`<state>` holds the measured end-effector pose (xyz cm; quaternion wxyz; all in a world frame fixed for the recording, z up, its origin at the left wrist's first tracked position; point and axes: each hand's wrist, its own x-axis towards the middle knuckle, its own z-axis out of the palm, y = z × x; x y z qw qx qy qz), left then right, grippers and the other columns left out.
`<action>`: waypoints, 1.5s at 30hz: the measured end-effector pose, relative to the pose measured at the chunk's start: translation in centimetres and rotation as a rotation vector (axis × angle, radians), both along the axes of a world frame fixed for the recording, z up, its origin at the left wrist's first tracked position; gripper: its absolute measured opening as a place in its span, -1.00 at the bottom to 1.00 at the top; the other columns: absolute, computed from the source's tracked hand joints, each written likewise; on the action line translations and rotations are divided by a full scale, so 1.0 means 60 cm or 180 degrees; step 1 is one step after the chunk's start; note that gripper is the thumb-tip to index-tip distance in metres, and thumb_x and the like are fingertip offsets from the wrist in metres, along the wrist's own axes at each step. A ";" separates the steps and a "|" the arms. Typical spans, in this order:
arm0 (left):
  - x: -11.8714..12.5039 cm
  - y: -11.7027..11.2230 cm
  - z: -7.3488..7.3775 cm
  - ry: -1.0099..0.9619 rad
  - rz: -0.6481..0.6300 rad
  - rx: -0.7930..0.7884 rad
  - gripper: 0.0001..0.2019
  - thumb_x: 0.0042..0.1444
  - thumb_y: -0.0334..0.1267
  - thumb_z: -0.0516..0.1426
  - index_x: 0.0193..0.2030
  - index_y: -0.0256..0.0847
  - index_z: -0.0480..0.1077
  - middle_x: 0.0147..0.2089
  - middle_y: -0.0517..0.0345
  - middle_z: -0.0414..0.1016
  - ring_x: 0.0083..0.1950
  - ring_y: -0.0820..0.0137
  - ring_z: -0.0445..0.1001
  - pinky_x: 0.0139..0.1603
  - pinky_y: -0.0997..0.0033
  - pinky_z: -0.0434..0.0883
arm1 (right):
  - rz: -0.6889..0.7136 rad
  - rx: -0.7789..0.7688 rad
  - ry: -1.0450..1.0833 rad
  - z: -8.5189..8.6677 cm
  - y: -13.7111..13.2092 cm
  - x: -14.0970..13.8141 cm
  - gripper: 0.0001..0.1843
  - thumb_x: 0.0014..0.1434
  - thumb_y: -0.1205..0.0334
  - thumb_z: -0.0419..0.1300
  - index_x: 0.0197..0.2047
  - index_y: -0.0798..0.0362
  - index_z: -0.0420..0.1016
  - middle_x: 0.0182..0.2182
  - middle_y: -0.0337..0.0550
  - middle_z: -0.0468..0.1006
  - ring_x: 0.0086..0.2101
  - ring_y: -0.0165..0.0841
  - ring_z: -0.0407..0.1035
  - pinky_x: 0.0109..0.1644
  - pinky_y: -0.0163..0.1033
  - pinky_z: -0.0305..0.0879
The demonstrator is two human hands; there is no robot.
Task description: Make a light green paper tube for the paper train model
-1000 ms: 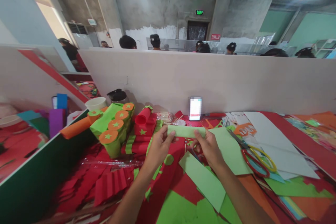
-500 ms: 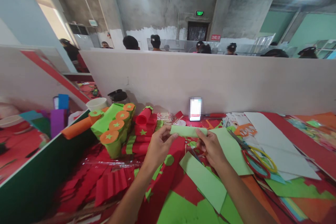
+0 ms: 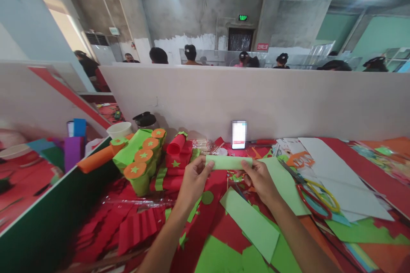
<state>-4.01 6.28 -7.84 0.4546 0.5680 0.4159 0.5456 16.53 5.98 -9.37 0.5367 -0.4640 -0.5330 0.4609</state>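
A light green paper roll (image 3: pixel 228 162) lies level above the table, held at both ends. My left hand (image 3: pixel 192 181) pinches its left end with thumb and fingers closed. My right hand (image 3: pixel 260 179) grips its right end the same way. Below the hands lie flat light green paper strips (image 3: pixel 251 222) and red paper. Left of my left hand stand finished red paper tubes (image 3: pixel 176 155) with green stars and green tubes capped with orange discs (image 3: pixel 141 158).
Red and yellow scissors (image 3: pixel 317 198) lie to the right on white sheets (image 3: pixel 333 175). A phone (image 3: pixel 239 134) leans on the beige partition (image 3: pixel 256 98). A white cup (image 3: pixel 120 129) and a dark jar (image 3: pixel 144 120) stand at back left. Several people sit behind the partition.
The roll and both hands have stayed almost still; the fingers shifted slightly on the roll's ends. The camera tilted a little.
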 end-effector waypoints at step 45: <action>0.020 -0.043 0.010 0.1639 -0.1772 0.0285 -0.70 0.02 -0.08 0.28 -0.26 -0.23 0.35 -0.35 0.26 0.41 -0.34 0.43 0.30 -0.37 0.50 0.23 | 0.1810 0.1800 -0.3357 0.121 -0.075 0.013 -0.87 0.26 0.36 0.17 -0.34 0.05 0.46 -0.40 -0.25 0.52 -0.35 -0.39 0.36 -0.27 -0.29 0.22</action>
